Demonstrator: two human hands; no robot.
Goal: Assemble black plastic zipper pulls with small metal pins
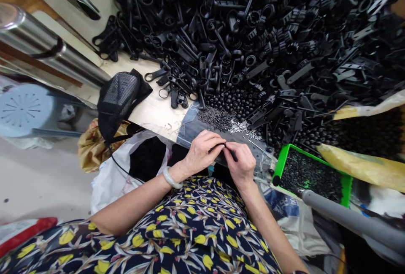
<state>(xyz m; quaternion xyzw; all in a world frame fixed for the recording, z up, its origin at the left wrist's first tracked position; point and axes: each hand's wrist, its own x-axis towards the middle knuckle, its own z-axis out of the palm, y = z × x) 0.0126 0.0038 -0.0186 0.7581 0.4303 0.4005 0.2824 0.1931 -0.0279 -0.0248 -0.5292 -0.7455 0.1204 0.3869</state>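
My left hand (204, 152), with a pale bangle (172, 178) on its wrist, is closed in a pinch on a small black part (224, 144). Fingertips of my right hand (241, 161) meet it at the other end, also pinched. Most of the part is hidden by fingers, so its exact kind does not show. Just beyond the hands, a denim cloth (190, 126) bears a heap of small silver pins (239, 127), small dark pieces (211, 118) and round black beads (232, 101).
A huge pile of black plastic parts (221, 33) covers the back of the table. On the right stands a green tray (283, 160) of small black pieces, near a grey tool (335, 208). A black mesh cap (122, 92) sits at the left edge beside a steel post (72, 61).
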